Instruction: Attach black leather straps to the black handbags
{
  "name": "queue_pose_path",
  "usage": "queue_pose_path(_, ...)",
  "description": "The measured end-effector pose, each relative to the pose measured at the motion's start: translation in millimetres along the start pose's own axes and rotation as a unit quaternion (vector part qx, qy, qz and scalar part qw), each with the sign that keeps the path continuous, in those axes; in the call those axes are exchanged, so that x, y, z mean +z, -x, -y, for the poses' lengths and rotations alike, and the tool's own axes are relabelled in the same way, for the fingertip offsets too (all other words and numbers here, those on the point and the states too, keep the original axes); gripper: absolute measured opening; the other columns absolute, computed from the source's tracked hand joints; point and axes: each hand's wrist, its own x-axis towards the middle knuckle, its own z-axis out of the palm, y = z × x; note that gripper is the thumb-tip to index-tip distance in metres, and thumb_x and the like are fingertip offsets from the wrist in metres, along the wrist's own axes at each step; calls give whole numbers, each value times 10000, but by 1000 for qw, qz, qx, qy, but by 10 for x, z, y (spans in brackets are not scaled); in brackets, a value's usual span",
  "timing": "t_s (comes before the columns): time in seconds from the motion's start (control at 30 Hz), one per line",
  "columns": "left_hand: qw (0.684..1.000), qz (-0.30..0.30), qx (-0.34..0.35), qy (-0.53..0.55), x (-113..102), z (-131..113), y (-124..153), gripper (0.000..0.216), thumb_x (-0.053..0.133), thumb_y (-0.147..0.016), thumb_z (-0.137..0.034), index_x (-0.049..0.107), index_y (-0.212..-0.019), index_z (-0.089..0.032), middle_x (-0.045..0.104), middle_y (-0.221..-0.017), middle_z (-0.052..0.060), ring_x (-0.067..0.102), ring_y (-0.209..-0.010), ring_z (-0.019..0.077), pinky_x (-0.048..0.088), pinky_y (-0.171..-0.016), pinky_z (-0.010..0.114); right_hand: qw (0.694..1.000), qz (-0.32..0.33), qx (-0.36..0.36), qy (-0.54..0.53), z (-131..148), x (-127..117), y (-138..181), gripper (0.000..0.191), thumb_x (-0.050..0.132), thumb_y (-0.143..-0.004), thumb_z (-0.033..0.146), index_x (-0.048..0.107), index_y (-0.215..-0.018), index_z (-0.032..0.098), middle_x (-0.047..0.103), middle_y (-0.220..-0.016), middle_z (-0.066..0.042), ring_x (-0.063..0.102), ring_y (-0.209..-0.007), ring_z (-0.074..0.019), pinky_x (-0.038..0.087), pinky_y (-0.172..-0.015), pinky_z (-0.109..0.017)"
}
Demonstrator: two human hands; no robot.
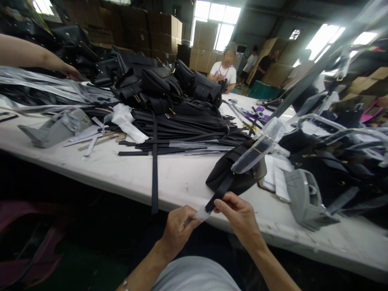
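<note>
A black handbag (215,173) lies near the table's front edge, and a black strap (222,190) runs from it toward me. My right hand (239,214) pinches this strap a little before its end. Clear plastic wrap (202,214) covers the strap's end, and my left hand (180,226) is closed around that wrap. Part of what lies inside my left fingers is hidden. Another piece of clear plastic film (248,159) sticks up over the top of the bag.
Black bags (151,79) are heaped over a pile of black straps (194,131); one strap (154,173) hangs over the table edge (100,173). Grey tape dispensers (307,200) stand on both sides. A co-worker's arm (36,54) reaches in from the left. Another person (227,72) works across the table.
</note>
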Motion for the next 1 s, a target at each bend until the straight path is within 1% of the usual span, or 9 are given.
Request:
queue_pose_path(0.13, 998, 14, -40, 54, 67, 5, -44, 202, 663, -796, -281, 602, -627, -189, 574, -563, -25, 519, -536, 121, 371, -568, 224, 999, 29, 1, -17, -44, -45, -10, 312, 743, -730, 461, 656, -688, 164, 633, -668, -10, 568, -652, -160, 432, -595, -247)
queue_pose_path(0.3, 975, 21, -164, 146, 109, -52, -92, 194, 650, -754, -293, 581, -621, -170, 507, -543, -50, 434, -524, 103, 327, -522, 209, 997, 67, 30, -34, -102, -77, -17, 366, 734, -730, 517, 695, -772, 155, 650, -707, -22, 566, -700, -182, 435, -615, -261)
queue_pose_path(0.43, 965, 47, -177, 186, 115, -133, -141, 206, 677, -740, -338, 600, -681, -156, 467, -562, -59, 403, -546, 98, 315, -527, 206, 996, 76, 38, -37, -114, -77, -36, 354, 723, -753, 507, 679, -751, 155, 624, -693, -4, 541, -683, -160, 439, -652, -257)
queue_pose_path(0.57, 952, 59, -194, 230, 188, -210, -210, 221, 636, -795, -365, 594, -739, -155, 532, -608, -40, 456, -568, 105, 349, -536, 203, 994, 87, 30, -50, -130, -114, -76, 374, 632, -837, 520, 662, -743, 160, 618, -707, -9, 565, -715, -167, 484, -713, -282)
queue_pose_path(0.73, 914, 74, -264, 298, 339, -285, -497, 272, 576, -837, -424, 554, -763, -164, 628, -610, 5, 549, -516, 128, 414, -498, 214, 989, 82, 49, -114, -217, -241, -106, 425, 624, -844, 533, 694, -1041, 163, 700, -939, -90, 639, -882, -239, 533, -793, -382)
queue_pose_path(0.77, 914, 74, -263, 301, 370, -298, -586, 283, 580, -833, -438, 554, -763, -165, 630, -608, 7, 554, -509, 130, 419, -493, 213, 988, 74, 56, -120, -232, -270, -110, 456, 637, -833, 537, 690, -1081, 158, 708, -973, -107, 647, -907, -252, 533, -804, -395)
queue_pose_path(0.83, 928, 62, -230, 287, 434, -323, -778, 278, 591, -823, -430, 555, -745, -166, 615, -605, -4, 547, -512, 123, 415, -489, 203, 988, 55, 71, -127, -244, -317, -124, 501, 671, -801, 547, 694, -1097, 143, 722, -991, -131, 665, -914, -266, 536, -811, -409)
queue_pose_path(0.93, 953, 40, -171, 246, 527, -364, -1062, 234, 602, -804, -369, 557, -695, -166, 570, -595, -28, 515, -535, 108, 398, -500, 187, 987, 25, 87, -133, -215, -356, -176, 520, 726, -745, 550, 718, -1047, 126, 739, -966, -141, 688, -870, -259, 550, -788, -392)
queue_pose_path(1.0, 960, 29, -155, 230, 576, -389, -1203, 221, 599, -797, -345, 546, -672, -171, 540, -586, -41, 494, -541, 104, 393, -506, 183, 988, 7, 82, -134, -172, -360, -234, 511, 745, -723, 548, 732, -1001, 120, 748, -924, -137, 699, -819, -242, 562, -755, -364)
